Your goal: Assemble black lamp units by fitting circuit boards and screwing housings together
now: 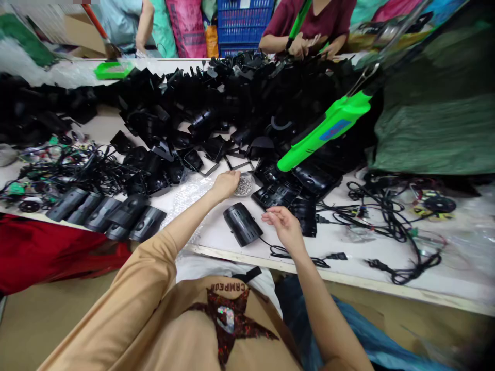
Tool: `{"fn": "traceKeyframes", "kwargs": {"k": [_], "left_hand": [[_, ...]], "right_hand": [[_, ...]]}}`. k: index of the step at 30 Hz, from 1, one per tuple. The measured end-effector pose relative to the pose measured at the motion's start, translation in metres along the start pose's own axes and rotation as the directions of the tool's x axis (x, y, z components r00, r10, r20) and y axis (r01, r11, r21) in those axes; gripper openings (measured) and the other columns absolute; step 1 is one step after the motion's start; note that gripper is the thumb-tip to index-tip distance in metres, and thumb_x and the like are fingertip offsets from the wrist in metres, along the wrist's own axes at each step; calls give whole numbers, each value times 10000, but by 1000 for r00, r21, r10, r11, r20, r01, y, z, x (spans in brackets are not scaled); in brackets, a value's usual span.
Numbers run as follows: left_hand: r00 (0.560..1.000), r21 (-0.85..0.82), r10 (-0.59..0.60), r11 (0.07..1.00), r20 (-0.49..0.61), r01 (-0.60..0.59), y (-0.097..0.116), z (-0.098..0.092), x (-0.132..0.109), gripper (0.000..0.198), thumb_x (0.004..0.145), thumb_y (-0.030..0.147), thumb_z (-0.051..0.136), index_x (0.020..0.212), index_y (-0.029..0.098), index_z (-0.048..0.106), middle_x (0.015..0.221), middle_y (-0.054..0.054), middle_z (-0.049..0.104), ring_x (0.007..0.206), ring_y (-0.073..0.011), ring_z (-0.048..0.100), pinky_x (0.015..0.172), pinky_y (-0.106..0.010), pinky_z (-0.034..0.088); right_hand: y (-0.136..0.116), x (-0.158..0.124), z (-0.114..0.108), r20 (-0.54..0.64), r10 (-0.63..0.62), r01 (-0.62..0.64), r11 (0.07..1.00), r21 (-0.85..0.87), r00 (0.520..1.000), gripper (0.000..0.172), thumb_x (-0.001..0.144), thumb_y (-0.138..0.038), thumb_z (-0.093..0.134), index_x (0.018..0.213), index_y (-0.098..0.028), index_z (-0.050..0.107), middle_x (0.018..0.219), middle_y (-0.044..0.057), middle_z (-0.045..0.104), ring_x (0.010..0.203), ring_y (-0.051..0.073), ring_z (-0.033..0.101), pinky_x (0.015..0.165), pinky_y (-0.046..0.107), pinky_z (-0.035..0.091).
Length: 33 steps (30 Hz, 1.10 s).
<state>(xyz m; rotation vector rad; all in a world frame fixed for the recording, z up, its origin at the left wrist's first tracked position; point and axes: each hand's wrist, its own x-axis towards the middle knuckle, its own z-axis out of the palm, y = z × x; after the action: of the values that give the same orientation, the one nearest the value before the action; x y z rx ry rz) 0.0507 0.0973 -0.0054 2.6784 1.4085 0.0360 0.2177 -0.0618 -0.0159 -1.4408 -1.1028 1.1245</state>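
My left hand (227, 184) is at the left rim of a small round dish of silvery screws (244, 185), its fingers closed together; anything between them is too small to make out. A black slotted cylinder (243, 224) lies on its side on the white table between my two hands, with a black cord running from its right end. My right hand (285, 226) hovers right of the cylinder, palm partly up, fingers curled and thumb near the index finger. Whether something small is in it cannot be seen. A green electric screwdriver (325, 131) hangs above the table.
Black plastic parts (216, 103) are heaped across the back. Several finished-looking cylinders (104, 212) lie at the left edge. Tangled cables (398, 216) spread on the right, more wires (77, 167) on the left. Bubble wrap (187, 203) lies beside my left forearm. Two people are across the table.
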Motion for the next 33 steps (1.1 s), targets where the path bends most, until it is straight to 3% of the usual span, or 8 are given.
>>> {"fn": "traceKeyframes", "kwargs": {"k": [5, 8, 11, 14, 18, 24, 29, 33], "left_hand": [[999, -63, 11, 998, -46, -13, -6, -10, -10, 220, 902, 130, 390, 1040, 123, 560, 989, -114, 601, 939, -215, 559, 769, -300, 432], [984, -276, 3, 960, -178, -53, -7, -21, -36, 202, 921, 205, 403, 987, 154, 587, 956, -71, 610, 896, -174, 567, 770, -271, 435], [959, -600, -15, 783, -283, -165, 1, -24, -79, 164, 892, 267, 488, 897, 178, 626, 866, -35, 626, 815, -150, 575, 740, -259, 441], [979, -788, -44, 601, -198, -132, 15, -14, -124, 150, 849, 303, 562, 848, 187, 657, 850, -41, 632, 815, -158, 579, 722, -266, 447], [988, -889, -136, 457, -78, -7, 35, 10, -162, 137, 826, 303, 598, 836, 188, 671, 818, -36, 625, 791, -151, 577, 724, -267, 441], [975, -924, -219, 381, -48, 40, 47, 27, -174, 142, 816, 308, 609, 810, 180, 671, 786, -32, 611, 765, -144, 567, 708, -259, 439], [970, -933, -238, 357, -58, 32, 52, 27, -172, 128, 790, 302, 641, 799, 180, 678, 773, -31, 606, 747, -142, 565, 673, -250, 433], [972, -942, -225, 334, -65, 14, 58, 28, -169, 117, 806, 283, 622, 815, 187, 688, 768, -32, 602, 748, -142, 565, 685, -254, 443]], "right_hand": [[10, -23, 7, -96, -2, 3, 1000, 14, 995, 208, 794, -397, 569, 874, -215, 505, 821, 56, 705, 840, 197, 654, 772, 355, 487], [10, -25, 11, -97, -47, 40, 997, -69, 994, 164, 769, -370, 603, 787, -207, 608, 814, 43, 689, 808, 192, 639, 769, 339, 480], [11, -23, 13, -90, -96, 84, 989, -123, 991, 151, 753, -349, 615, 723, -208, 659, 768, 29, 663, 757, 181, 615, 711, 317, 478], [15, -21, 15, -86, -112, 101, 987, -124, 990, 141, 749, -334, 618, 712, -207, 668, 754, 25, 654, 734, 172, 605, 679, 305, 478], [17, -21, 14, -66, -118, 109, 986, -123, 991, 140, 752, -327, 616, 719, -206, 678, 776, 34, 661, 752, 175, 609, 677, 308, 486], [17, -26, 9, -2, -215, 212, 963, -169, 977, 184, 817, -326, 548, 794, -219, 697, 845, 50, 685, 829, 188, 627, 787, 355, 502], [17, -42, 11, 5, -199, 194, 951, -240, 980, 326, 839, -356, 529, 1134, -234, 596, 1127, 89, 620, 1000, 209, 595, 820, 369, 516], [19, -52, 18, 119, -248, 274, 904, -327, 961, 434, 834, -330, 549, 1258, -262, 487, 1282, 84, 518, 1199, 225, 467, 1014, 440, 390]]}}
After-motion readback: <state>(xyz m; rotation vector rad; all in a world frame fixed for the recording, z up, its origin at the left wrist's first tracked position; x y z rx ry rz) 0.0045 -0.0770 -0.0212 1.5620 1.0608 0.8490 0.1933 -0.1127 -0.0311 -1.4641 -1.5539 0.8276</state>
